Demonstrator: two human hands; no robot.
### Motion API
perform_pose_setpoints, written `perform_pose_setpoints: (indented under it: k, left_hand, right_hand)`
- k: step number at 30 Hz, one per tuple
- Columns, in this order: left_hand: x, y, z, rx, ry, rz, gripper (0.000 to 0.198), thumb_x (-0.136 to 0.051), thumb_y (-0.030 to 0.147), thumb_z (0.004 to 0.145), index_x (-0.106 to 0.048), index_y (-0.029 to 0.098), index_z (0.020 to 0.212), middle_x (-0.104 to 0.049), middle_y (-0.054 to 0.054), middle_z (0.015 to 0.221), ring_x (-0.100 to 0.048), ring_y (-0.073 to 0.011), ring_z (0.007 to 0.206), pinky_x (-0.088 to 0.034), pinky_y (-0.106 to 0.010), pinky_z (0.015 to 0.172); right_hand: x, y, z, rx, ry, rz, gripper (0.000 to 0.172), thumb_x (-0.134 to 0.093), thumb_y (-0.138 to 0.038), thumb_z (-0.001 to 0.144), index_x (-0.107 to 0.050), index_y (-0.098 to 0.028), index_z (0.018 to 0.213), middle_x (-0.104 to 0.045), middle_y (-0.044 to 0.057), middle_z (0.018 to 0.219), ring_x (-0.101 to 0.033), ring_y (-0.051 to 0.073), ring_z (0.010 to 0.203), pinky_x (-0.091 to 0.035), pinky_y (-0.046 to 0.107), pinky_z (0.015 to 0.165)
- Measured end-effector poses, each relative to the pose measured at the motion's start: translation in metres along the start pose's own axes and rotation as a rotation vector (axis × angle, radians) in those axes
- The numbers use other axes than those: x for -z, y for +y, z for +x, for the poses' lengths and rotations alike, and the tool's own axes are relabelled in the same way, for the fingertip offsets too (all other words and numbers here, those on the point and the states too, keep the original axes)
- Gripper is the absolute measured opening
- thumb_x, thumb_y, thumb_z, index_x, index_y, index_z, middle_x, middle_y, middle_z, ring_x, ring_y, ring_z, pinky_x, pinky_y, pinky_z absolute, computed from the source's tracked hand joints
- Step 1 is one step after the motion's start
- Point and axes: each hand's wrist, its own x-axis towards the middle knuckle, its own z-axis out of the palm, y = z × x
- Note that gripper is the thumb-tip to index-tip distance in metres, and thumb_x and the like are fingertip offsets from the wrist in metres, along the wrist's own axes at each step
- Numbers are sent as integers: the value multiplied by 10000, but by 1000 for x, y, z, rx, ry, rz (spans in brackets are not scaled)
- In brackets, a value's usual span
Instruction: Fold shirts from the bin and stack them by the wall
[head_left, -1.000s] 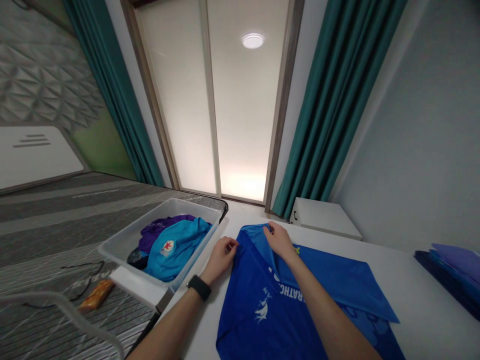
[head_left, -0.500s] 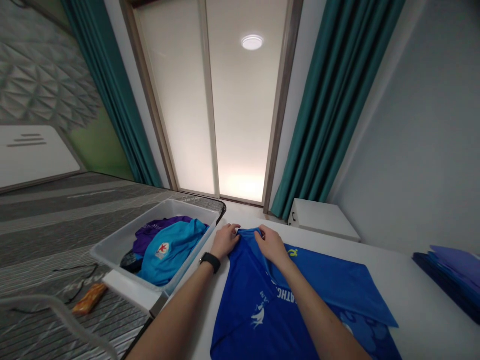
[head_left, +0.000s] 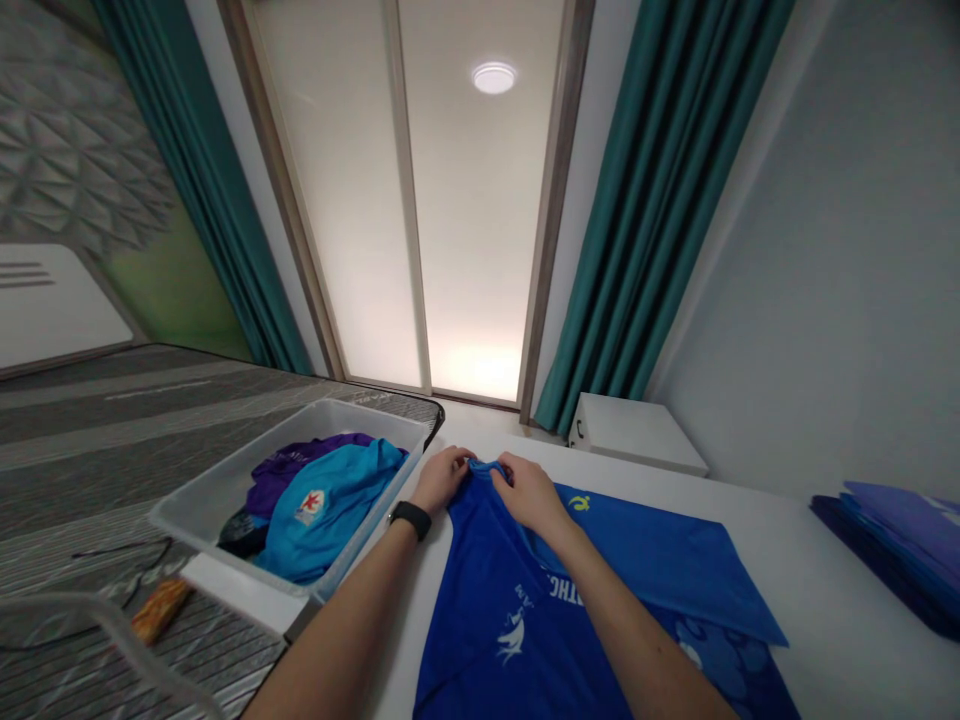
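Observation:
A blue sports shirt with white lettering and a white bird-like logo lies partly folded on the white table. My left hand pinches the left corner of its far, gathered edge. Close beside it, my right hand grips the same edge between thumb and fingers. A black watch is on my left wrist. To the right of my right forearm, a flat blue piece with a yellow emblem lies spread out; I cannot tell whether it belongs to the same shirt.
A clear plastic bin with crumpled purple and light-blue clothes stands on the left. A stack of folded clothes lies at the right. Beyond the table is a white cabinet. An orange packet lies on the striped bed surface at the lower left.
My hands have drawn slightly closer together, and the shirt's far edge between them is more bunched. The whole view has shifted a little, so most things appear farther left.

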Motion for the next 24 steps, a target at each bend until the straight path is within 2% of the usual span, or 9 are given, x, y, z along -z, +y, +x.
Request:
perform_pose_setpoints:
  k: [7, 16, 21, 24]
  left_hand:
    - [0, -4, -2, 33, 6, -152, 256, -531, 285, 853, -700, 175, 1011, -683, -16, 776, -569, -133, 602, -421, -224, 572]
    - [3, 0, -2, 8, -8, -225, 314, -476, 346, 888, -730, 183, 977, -741, -52, 968, -657, -203, 893, -479, -287, 827]
    - [4, 4, -1, 37, -9, -243, 339, -513, 414, 866, -730, 155, 884, -736, -48, 818, -654, -189, 751, -488, -267, 700]
    - [2, 4, 0, 62, 4, -246, 327, -526, 406, 856, -722, 143, 864, -727, -54, 801, -647, -180, 729, -480, -259, 670]
  right_hand:
    - [-1, -5, -4, 29, -45, -49, 130, -504, -276, 905, -621, -220, 902, -679, 22, 833, -587, 167, 749, -288, 248, 627]
    - [7, -9, -4, 45, -159, -82, 137, -517, -272, 907, -641, -225, 943, -688, 30, 857, -608, 185, 799, -311, 255, 653]
    - [2, -14, -8, 118, -227, -78, 158, -556, -259, 880, -644, -231, 1008, -676, 19, 843, -605, 180, 801, -331, 252, 665]
    - [-7, -13, -11, 197, -305, -39, 159, -580, -252, 859, -657, -229, 997, -673, 12, 830, -600, 173, 788, -346, 247, 674]
